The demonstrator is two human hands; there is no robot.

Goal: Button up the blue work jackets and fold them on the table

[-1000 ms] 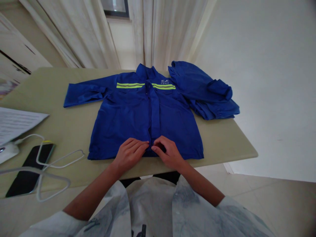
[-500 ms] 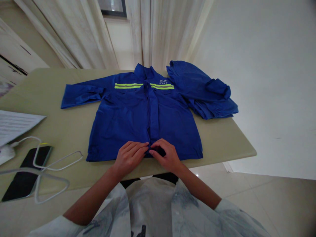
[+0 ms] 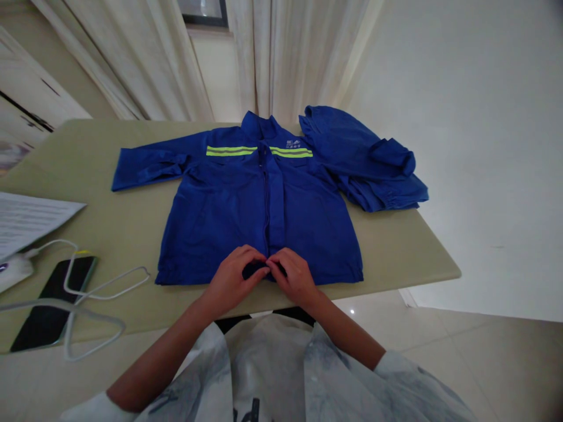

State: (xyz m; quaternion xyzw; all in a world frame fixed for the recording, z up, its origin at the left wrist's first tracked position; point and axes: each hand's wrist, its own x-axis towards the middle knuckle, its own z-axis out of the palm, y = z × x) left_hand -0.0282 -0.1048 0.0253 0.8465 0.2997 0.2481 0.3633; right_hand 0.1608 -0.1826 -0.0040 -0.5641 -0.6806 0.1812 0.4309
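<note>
A blue work jacket with yellow-green reflective stripes lies face up, its collar pointing away from me. Its front zipper runs down the middle, with the placket flap beside it. At the bottom end of the zipper, my left hand pinches one front edge of the jacket between thumb and fingers. My right hand does the same on the other edge, its fingertips almost touching the left ones. The small zipper parts between the fingertips are hidden.
More folded blue clothing is heaped at the right, under the jacket's sleeve. On the left of the table are a printed sheet, a phone and a white cable. A white wall stands at the right.
My left hand has turned from lying with fingers flat to a pinch, its thumb now showing near the right fingertips. The jacket stays in place; the view has shifted slightly.
</note>
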